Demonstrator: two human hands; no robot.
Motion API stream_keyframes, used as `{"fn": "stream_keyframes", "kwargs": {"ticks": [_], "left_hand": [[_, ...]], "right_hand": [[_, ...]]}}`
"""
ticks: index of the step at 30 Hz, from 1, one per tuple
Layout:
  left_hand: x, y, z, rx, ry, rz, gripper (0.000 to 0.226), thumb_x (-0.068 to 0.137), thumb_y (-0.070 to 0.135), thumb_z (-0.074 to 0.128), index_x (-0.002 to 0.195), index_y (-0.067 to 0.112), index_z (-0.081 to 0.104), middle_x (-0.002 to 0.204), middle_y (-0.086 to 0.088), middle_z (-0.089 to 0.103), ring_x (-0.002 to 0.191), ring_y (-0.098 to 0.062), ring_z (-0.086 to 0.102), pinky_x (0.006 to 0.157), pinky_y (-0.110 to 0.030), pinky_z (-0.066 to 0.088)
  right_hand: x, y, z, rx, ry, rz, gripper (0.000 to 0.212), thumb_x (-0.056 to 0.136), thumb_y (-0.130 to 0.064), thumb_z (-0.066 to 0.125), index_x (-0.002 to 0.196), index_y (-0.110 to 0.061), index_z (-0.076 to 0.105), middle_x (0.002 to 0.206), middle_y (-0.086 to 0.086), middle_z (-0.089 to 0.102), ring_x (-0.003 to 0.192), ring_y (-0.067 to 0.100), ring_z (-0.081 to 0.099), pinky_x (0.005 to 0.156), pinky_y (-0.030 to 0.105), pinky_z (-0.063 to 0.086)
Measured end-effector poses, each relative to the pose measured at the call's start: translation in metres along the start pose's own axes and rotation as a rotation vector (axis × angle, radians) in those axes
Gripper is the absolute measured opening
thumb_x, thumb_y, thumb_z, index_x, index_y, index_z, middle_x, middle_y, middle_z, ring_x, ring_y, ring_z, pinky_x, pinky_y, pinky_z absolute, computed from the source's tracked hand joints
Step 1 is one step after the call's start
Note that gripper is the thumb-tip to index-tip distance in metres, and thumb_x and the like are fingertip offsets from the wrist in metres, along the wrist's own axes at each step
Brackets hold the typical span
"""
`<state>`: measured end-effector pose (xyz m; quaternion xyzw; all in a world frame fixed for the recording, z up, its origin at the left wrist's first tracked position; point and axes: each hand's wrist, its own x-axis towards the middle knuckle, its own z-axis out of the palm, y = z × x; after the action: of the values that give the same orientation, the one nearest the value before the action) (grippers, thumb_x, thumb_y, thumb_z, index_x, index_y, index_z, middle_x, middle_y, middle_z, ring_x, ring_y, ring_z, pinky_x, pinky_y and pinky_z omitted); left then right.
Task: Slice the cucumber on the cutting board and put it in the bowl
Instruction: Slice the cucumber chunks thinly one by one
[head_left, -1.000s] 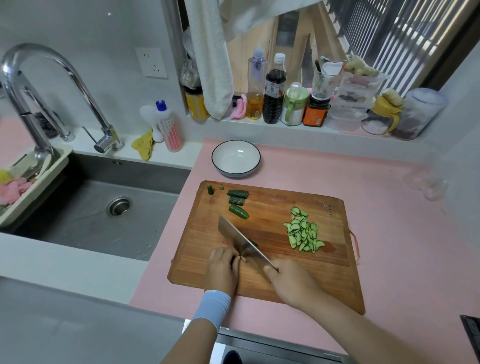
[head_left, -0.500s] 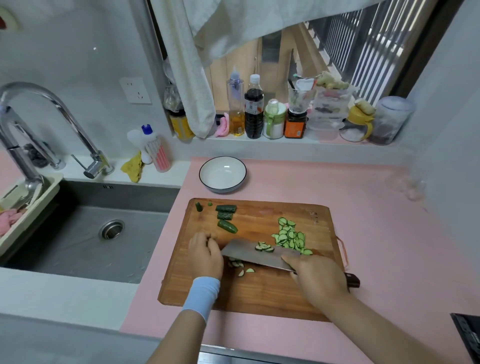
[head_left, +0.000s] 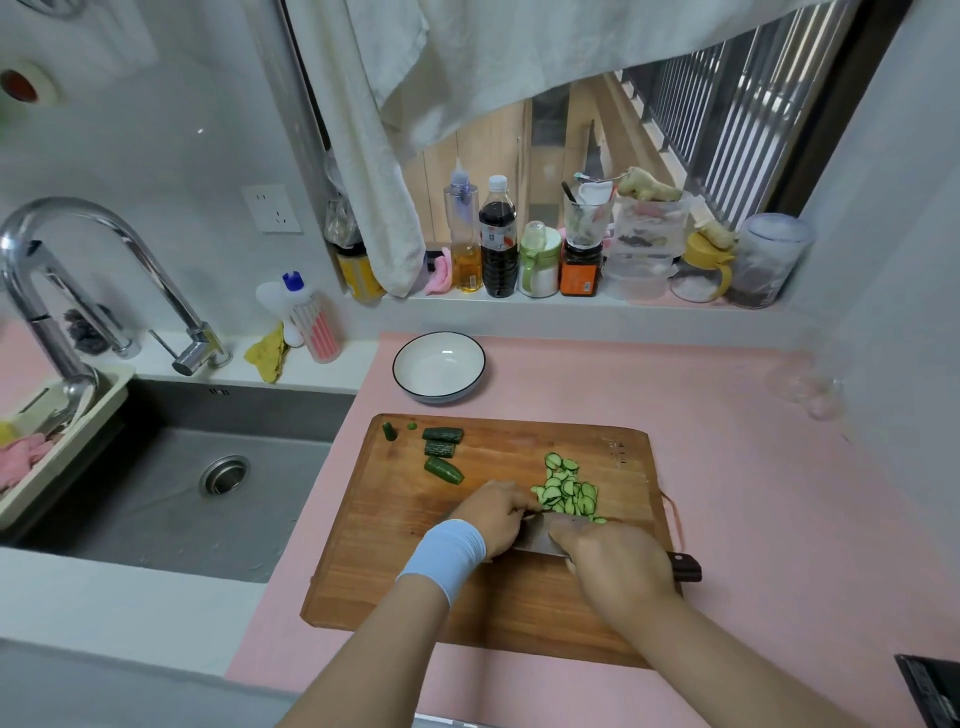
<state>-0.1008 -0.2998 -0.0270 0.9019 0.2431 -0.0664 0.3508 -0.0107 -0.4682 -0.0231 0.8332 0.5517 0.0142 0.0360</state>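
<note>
The right hand (head_left: 618, 569) grips the knife (head_left: 535, 541), blade laid low against the slices (head_left: 566, 492) near the board's (head_left: 395, 571) middle, probably to gather them. The left hand (head_left: 493, 514) crowds the blade; whether it holds anything I cannot tell. Uncut chunks (head_left: 442, 451) sit at the far left corner, kept out of the way, and the bowl (head_left: 439, 364) stands just beyond the far edge.

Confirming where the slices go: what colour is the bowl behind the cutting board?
The bowl is white with a dark rim; head view shows it best.
</note>
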Motion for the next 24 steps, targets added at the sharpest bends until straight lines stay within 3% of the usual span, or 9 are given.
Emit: {"fn": "stream_keyframes", "kwargs": {"ticks": [2,4,6,7,9,13,16,21,24], "left_hand": [[0.002,0.004,-0.004,-0.075,0.050,-0.062,0.053,0.084,-0.001,0.036,0.109,0.031,0.070,0.127,0.009,0.060,0.118,-0.011,0.051,0.109,-0.029,0.038],[0.001,0.003,-0.004,-0.186,0.148,-0.120,0.046,0.078,0.001,0.036,0.082,0.032,0.069,0.105,0.010,0.067,0.099,-0.013,0.062,0.095,-0.032,0.050],[0.000,0.004,-0.002,-0.195,0.140,-0.115,0.041,0.073,0.005,0.035,0.069,0.033,0.065,0.093,0.010,0.069,0.092,-0.017,0.063,0.091,-0.033,0.052],[-0.001,0.005,-0.001,-0.182,0.113,-0.111,0.043,0.074,0.005,0.035,0.070,0.034,0.065,0.095,0.011,0.069,0.094,-0.015,0.063,0.092,-0.032,0.051],[0.002,0.008,-0.001,-0.148,0.078,-0.103,0.048,0.078,0.002,0.036,0.083,0.035,0.070,0.109,0.011,0.068,0.104,-0.013,0.060,0.099,-0.029,0.047],[0.009,0.009,-0.003,-0.063,0.070,-0.118,0.050,0.087,0.005,0.040,0.119,0.033,0.067,0.132,0.008,0.059,0.122,-0.016,0.052,0.107,-0.026,0.038],[0.005,-0.001,-0.008,-0.115,0.282,-0.150,0.053,0.087,0.000,0.039,0.119,0.031,0.067,0.131,0.006,0.059,0.122,-0.014,0.053,0.103,-0.023,0.038],[-0.020,-0.016,-0.017,-0.321,0.947,-0.254,0.039,0.078,-0.009,0.042,0.084,0.022,0.064,0.096,0.002,0.063,0.092,-0.014,0.056,0.076,-0.014,0.037],[-0.037,-0.039,-0.007,-0.409,0.930,-0.465,0.026,0.076,-0.004,0.044,0.079,0.017,0.059,0.088,-0.002,0.062,0.085,-0.024,0.057,0.075,-0.025,0.039]], "right_hand": [[0.001,0.000,0.001,-0.015,-0.034,0.007,0.042,0.043,-0.013,0.091,0.076,-0.026,0.069,0.045,-0.007,0.049,0.030,0.014,0.045,0.038,0.022,0.017],[0.002,0.001,-0.004,0.015,-0.036,0.007,0.041,0.041,-0.014,0.093,0.070,-0.027,0.067,0.044,-0.008,0.048,0.029,0.014,0.044,0.037,0.021,0.017],[0.003,0.003,-0.007,0.022,-0.039,-0.013,0.033,0.061,-0.016,0.087,0.084,-0.029,0.067,0.059,-0.008,0.060,0.042,0.015,0.056,0.039,0.024,0.029],[0.004,0.005,-0.004,0.018,-0.018,-0.025,0.030,0.078,-0.015,0.075,0.103,-0.029,0.066,0.074,-0.007,0.066,0.056,0.018,0.063,0.046,0.027,0.036],[0.005,0.007,-0.003,-0.009,-0.024,-0.032,0.034,0.091,-0.007,0.054,0.122,-0.022,0.057,0.088,-0.001,0.069,0.071,0.026,0.068,0.054,0.031,0.040],[0.004,0.007,-0.013,0.019,-0.098,-0.018,0.031,0.094,-0.005,0.050,0.120,-0.021,0.056,0.092,0.002,0.068,0.078,0.029,0.067,0.057,0.032,0.038],[0.006,0.010,-0.024,0.037,-0.127,-0.019,0.032,0.094,-0.002,0.050,0.117,-0.023,0.057,0.090,0.000,0.062,0.077,0.026,0.061,0.054,0.031,0.035],[0.011,0.016,-0.026,0.225,-0.159,0.071,0.028,0.098,-0.016,0.050,0.115,-0.033,0.063,0.093,-0.005,0.066,0.084,0.023,0.063,0.063,0.030,0.047],[0.011,0.014,-0.025,0.439,-0.170,0.185,0.021,0.098,-0.030,0.048,0.098,-0.033,0.069,0.078,-0.010,0.064,0.074,0.016,0.062,0.057,0.028,0.048]]}}
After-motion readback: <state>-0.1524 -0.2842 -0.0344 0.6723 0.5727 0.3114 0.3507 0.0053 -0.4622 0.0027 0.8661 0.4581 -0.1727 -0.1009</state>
